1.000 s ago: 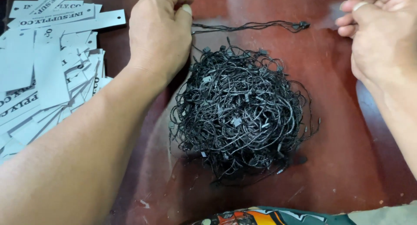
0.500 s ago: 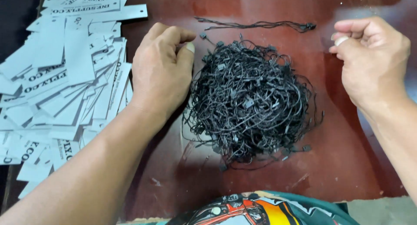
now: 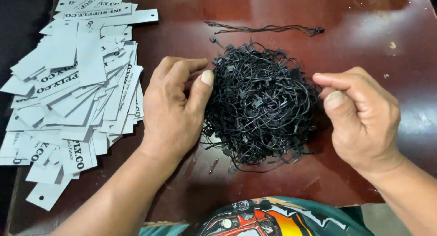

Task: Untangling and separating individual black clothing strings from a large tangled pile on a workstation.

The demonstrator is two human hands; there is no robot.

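The dark red-brown bench (image 3: 364,17) carried everything, its near edge running just above the person's printed shirt (image 3: 273,220). Along the left edge lay the largest spread: a loose heap of pale grey card tags (image 3: 77,95), each long and narrow with a punched hole, fanned from the far left corner down toward the near left corner.

Next in size, at the middle of the bench, sat a tangled mound of black string loops (image 3: 261,104) with small plastic locks. The left hand (image 3: 175,111) rested flat against the mound's left side, thumb pressed to the strings, fingers loosely curled and grasping nothing. The right hand (image 3: 359,115) stood at the mound's right side, forefinger and thumb drawn together at the outermost strands; whether a strand was actually caught between them could not be told.

Smallest, 1 single string loop (image 3: 266,29) lay stretched out straight near the far edge, apart from the mound.

The step in hand looked like steadying the mound and teasing 1 loop free. That would call for a light pinch on a single strand and a slow pull, with the left hand bracing the rest against dragging.
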